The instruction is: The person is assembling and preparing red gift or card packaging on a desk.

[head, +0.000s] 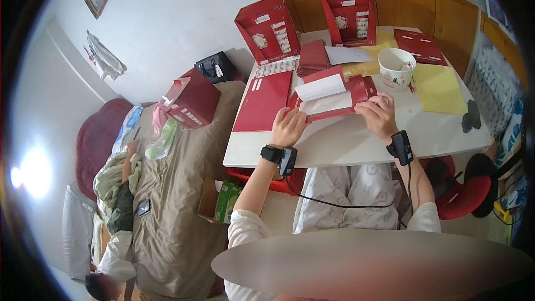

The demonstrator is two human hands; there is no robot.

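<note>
A red cardboard piece point(361, 85) lies on the white table point(359, 140), with white paper strips point(328, 104) across its middle. My left hand point(288, 126) grips its lower left corner. The thumb and bent fingers of my right hand point(379, 115) pinch its right edge. Left of it is a flat red cardboard sheet point(263, 102). A stack of dark red pieces point(311, 57) sits behind, beside a white sheet point(347, 55). To the right stand a paper cup point(395, 77) and a yellow sheet point(439, 90) lying flat.
Two red display boxes point(265, 29) stand at the table's back edge. Another flat red sheet point(420, 46) lies far right. A cable point(340, 205) links my wrist devices. At left, a person lies on a bed point(175, 192) near a red box point(194, 100). A red stool point(468, 198) stands right.
</note>
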